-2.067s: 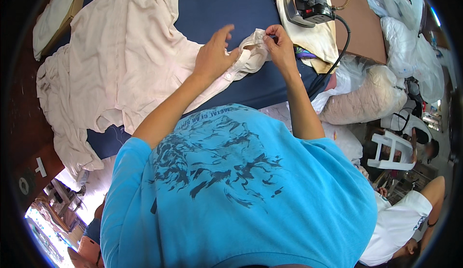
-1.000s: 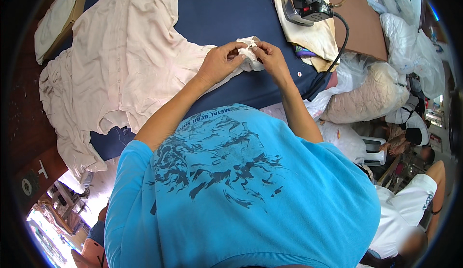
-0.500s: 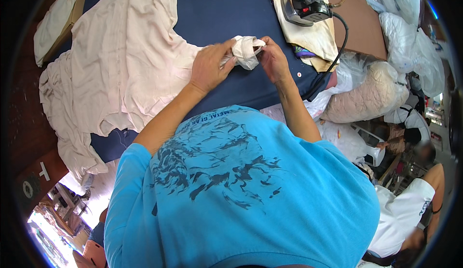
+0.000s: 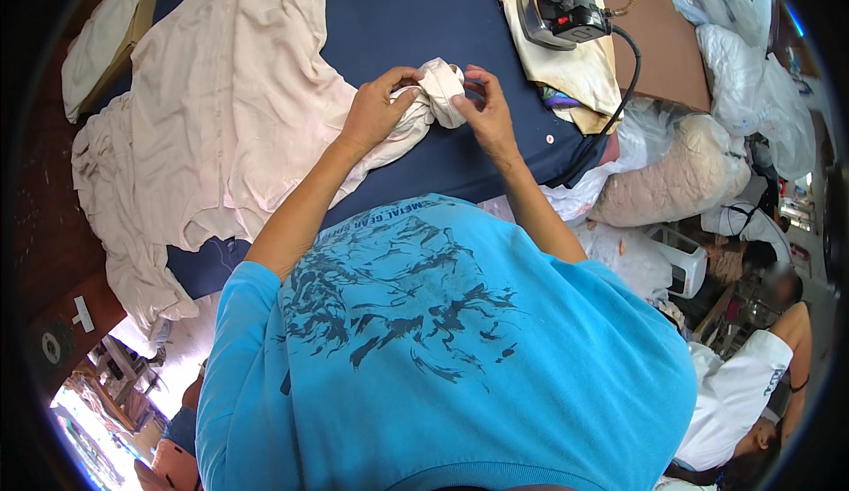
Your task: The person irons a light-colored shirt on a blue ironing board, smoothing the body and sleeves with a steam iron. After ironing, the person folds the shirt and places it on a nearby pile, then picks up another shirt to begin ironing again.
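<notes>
A cream button-front shirt (image 4: 225,111) lies spread over the dark blue table cover (image 4: 416,14), its body to the left. One sleeve reaches right and ends in a cuff (image 4: 442,89), bunched up between my hands. My left hand (image 4: 380,111) pinches the sleeve fabric just left of the cuff, fingers bent. Against the cuff's right side, my right hand (image 4: 486,115) has its thumb on the cloth and its fingers curved behind the opening. Part of the cuff's inner side is hidden.
A steam iron (image 4: 566,18) rests on a cream cloth pad at the upper right, its black hose (image 4: 630,76) curving down beside the table edge. Filled plastic bags (image 4: 676,168) are piled to the right. Another person in white (image 4: 734,394) is at the lower right.
Both hands have shifted slightly left with the cuff. The cuff has turned, and more loose sleeve now shows below my left hand. My right thumb has moved onto the cuff's front.
</notes>
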`<state>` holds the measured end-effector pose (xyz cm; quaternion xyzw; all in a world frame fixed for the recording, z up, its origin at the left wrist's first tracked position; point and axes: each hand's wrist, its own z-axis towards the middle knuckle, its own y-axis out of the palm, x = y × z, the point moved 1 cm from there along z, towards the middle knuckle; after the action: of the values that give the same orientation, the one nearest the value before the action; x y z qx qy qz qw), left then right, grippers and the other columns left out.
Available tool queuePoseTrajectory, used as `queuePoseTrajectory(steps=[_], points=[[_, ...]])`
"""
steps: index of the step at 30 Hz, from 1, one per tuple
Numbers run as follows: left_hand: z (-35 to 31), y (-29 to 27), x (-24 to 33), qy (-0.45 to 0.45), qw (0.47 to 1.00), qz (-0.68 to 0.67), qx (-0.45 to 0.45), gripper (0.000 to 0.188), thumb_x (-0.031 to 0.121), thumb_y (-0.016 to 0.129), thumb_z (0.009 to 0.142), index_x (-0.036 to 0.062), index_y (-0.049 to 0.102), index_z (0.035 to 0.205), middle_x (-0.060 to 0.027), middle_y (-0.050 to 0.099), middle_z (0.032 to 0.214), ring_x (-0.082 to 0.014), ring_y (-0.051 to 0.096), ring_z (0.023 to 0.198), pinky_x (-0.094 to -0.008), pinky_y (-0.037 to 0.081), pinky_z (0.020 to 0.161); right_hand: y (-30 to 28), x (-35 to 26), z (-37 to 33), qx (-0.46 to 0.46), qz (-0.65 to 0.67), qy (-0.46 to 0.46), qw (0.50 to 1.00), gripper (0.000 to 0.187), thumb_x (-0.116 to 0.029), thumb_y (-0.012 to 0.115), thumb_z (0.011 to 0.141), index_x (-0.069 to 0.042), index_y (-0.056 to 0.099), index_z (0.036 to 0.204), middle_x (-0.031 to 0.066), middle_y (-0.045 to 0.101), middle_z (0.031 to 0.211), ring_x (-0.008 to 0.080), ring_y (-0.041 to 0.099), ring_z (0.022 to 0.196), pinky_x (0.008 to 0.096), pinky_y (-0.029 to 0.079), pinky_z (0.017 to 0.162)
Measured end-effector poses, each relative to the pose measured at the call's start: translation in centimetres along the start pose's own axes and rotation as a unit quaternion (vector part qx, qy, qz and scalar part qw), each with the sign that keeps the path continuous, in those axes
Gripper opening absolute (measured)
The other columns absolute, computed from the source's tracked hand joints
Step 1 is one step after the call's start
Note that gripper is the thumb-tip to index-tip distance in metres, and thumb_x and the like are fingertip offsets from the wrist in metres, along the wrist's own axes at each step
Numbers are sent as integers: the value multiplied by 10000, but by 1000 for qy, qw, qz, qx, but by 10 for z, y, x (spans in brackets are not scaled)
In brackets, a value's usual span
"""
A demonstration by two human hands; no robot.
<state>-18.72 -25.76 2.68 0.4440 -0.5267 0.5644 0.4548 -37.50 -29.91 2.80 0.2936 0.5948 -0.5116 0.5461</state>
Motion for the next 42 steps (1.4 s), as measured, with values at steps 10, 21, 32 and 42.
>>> queuePoseTrajectory(steps=[10, 21, 32, 42], points=[[-7, -27, -16, -13, 997, -75, -10, 355, -4, 536, 816, 47, 545, 1167, -72, 618, 1083, -139, 584, 1018, -246, 426, 889, -41, 16, 36, 139, 207, 168, 954, 241, -238, 537, 906, -17, 597, 982, 44, 634, 846, 118, 596, 744, 262, 476, 661], [6, -37, -33, -60, 998, 17, 11, 351, 187, 607, 839, 74, 547, 1167, -26, 610, 881, -121, 572, 833, -251, 438, 760, -21, 16, 37, -75, 270, 223, 934, 651, -100, 622, 812, 0, 280, 1357, 110, 557, 1171, 181, 526, 1094, 300, 382, 963], [-49, -41, -28, 110, 891, 439, 47, 610, 453, 526, 817, 73, 426, 1284, -131, 463, 1279, -288, 438, 1169, -412, 338, 937, -50, 9, 71, -3, 53, 97, 994, 245, -93, 527, 821, 1, 592, 1037, 7, 566, 794, 73, 469, 687, 191, 373, 627], [-55, -97, -50, -14, 790, 610, 58, 650, 538, 491, 811, 218, 359, 1361, -67, 272, 1444, -262, 265, 1315, -557, 230, 979, -86, 18, 82, -47, -96, 158, 982, 205, -113, 530, 812, 12, 632, 939, 25, 601, 790, 87, 498, 690, 204, 391, 649]])
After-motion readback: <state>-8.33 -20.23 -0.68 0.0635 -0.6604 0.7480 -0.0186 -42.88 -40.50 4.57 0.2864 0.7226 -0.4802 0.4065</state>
